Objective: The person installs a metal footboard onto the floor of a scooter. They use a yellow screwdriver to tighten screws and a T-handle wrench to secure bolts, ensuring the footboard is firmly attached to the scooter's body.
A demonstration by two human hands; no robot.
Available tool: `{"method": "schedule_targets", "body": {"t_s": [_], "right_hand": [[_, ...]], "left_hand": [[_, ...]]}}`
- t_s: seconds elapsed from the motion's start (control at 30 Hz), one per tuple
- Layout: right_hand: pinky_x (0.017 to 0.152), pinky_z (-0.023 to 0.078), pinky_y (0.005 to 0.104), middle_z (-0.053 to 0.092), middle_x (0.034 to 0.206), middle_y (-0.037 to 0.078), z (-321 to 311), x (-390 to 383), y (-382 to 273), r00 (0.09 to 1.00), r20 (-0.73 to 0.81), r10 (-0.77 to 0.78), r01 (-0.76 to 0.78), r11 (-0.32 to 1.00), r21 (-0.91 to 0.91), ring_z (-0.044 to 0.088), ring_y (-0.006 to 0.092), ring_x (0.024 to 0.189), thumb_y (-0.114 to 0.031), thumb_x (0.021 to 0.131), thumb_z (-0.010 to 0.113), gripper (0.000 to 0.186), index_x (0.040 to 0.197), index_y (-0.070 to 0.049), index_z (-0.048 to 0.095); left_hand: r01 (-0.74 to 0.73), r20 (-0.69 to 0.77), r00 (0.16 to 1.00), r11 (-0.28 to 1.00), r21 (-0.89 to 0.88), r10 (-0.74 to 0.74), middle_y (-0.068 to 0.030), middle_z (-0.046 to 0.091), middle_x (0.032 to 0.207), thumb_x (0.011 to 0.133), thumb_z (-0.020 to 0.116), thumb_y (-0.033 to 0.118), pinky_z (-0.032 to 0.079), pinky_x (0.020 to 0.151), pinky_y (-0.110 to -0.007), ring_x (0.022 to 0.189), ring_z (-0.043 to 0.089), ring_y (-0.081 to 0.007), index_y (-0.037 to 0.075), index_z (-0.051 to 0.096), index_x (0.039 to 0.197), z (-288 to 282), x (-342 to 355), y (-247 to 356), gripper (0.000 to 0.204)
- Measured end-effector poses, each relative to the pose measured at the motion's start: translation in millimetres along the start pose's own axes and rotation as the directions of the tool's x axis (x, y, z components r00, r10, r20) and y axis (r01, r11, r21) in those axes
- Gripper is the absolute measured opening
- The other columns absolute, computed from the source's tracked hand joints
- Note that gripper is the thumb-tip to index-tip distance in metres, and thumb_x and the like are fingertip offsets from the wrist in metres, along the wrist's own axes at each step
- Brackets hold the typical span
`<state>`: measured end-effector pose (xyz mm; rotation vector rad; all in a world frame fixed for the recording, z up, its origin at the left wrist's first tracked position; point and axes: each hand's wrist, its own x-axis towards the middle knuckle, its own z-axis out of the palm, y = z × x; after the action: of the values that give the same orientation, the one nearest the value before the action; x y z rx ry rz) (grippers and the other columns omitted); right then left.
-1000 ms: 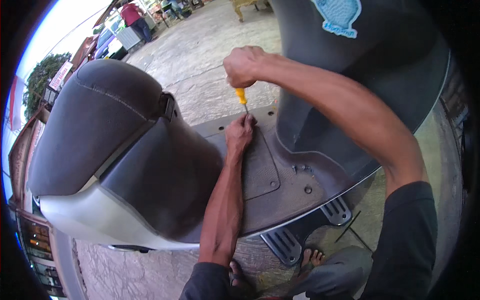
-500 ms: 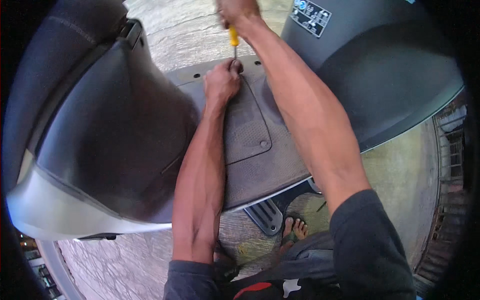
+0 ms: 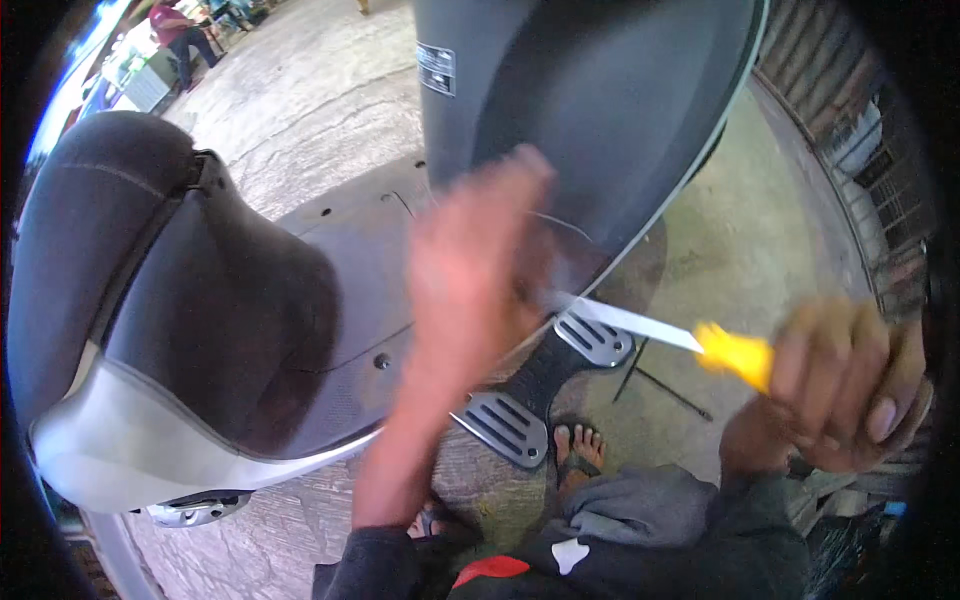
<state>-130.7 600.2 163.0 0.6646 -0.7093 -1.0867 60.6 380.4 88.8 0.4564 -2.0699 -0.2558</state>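
My right hand (image 3: pixel 845 385), at the far right, is wrapped round the yellow handle of a screwdriver (image 3: pixel 732 358). Its pale shaft points left, toward my left hand (image 3: pixel 470 270), and the tip end is smeared near those fingers. Motion blurs my left hand, so I cannot tell whether it holds anything. It hovers over the dark footboard (image 3: pixel 360 285) of a scooter, covering part of the board. A round screw or hole (image 3: pixel 382 360) shows in the board beside my left wrist.
The black seat (image 3: pixel 110 190) and pale side panel rise at left, the grey front shield (image 3: pixel 600 100) at upper right. Two slotted metal foot pegs (image 3: pixel 505 430) jut out near my sandalled feet. A person (image 3: pixel 180 40) sits at the far upper left. Corrugated metal sheeting lines the right.
Both hands have left the far edge of the footboard. My right hand has swung down to the right with the screwdriver; my left has risen nearer. The view has shifted too.
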Motion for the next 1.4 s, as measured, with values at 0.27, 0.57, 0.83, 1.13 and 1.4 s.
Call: {"method": "schedule_targets", "body": {"t_s": [0.27, 0.57, 0.83, 1.13, 1.4], "right_hand": [[0.048, 0.050, 0.0313, 0.069, 0.118, 0.013, -133.2, -76.7, -232.6, 0.279, 0.457, -0.845, -0.674, -0.511, -0.534, 0.068, 0.0184, 0.070, -0.037, 0.089, 0.077, 0.059, 0.133, -0.001, 0.060], [0.062, 0.052, 0.0392, 0.070, 0.111, 0.023, -139.2, -34.4, -296.8, 0.217, 0.102, -0.971, -0.954, -0.233, -0.190, 0.070, 0.0237, 0.082, -0.033, 0.085, 0.077, 0.040, 0.106, 0.002, 0.072], [0.067, 0.046, 0.0392, 0.058, 0.080, 0.012, -98.3, -108.5, -124.7, 0.756, 0.226, -0.615, -0.631, -0.776, -0.002, 0.060, 0.0253, 0.075, -0.033, 0.082, 0.081, 0.035, 0.090, 0.001, 0.076], [0.062, 0.044, 0.0340, 0.062, 0.075, 0.008, -43.6, -160.2, -68.2, 0.827, 0.293, -0.480, -0.464, -0.877, -0.129, 0.062, 0.0195, 0.070, -0.034, 0.070, 0.089, 0.044, 0.095, 0.001, 0.079], [0.081, 0.052, 0.0396, 0.072, 0.092, 0.013, -112.3, -121.8, -247.3, 0.453, 0.618, -0.643, -0.665, -0.705, -0.247, 0.067, 0.0271, 0.085, -0.033, 0.090, 0.078, 0.039, 0.105, 0.003, 0.074]], "left_hand": [[0.320, 0.510, 0.589, 0.761, 0.565, -0.627, -0.0258, 0.063, 0.130, 0.089, 0.072, 0.042, 0.032, 0.113, -0.064, 0.127, 0.058, -0.0399, 0.002, 0.041, 0.149, 149.4, -322.0, -4.0, 0.078], [0.583, 0.526, 0.285, 0.581, 0.568, -0.801, -0.0247, 0.052, 0.142, 0.085, 0.077, 0.045, 0.038, 0.107, -0.059, 0.131, 0.050, -0.0447, 0.006, 0.051, 0.138, 145.9, -311.3, 2.9, 0.071], [0.923, 0.829, 0.262, 0.379, -0.066, -0.495, -0.0278, 0.046, 0.152, 0.081, 0.085, 0.047, 0.034, 0.119, -0.052, 0.142, 0.043, -0.0424, -0.005, 0.035, 0.154, 102.8, -247.4, -3.0, 0.103], [0.650, 0.898, 0.385, 0.629, -0.427, 0.211, -0.0167, 0.071, 0.107, 0.089, 0.081, 0.037, 0.052, 0.098, -0.046, 0.102, 0.068, -0.0329, 0.002, 0.065, 0.127, 18.4, -137.8, 58.5, 0.054], [0.649, 0.595, 0.747, 0.525, -0.551, -0.298, -0.0140, 0.071, 0.118, 0.081, 0.089, 0.023, 0.055, 0.093, -0.040, 0.109, 0.067, -0.0241, -0.002, 0.061, 0.132, -124.8, -48.8, 38.1, 0.063]]}}
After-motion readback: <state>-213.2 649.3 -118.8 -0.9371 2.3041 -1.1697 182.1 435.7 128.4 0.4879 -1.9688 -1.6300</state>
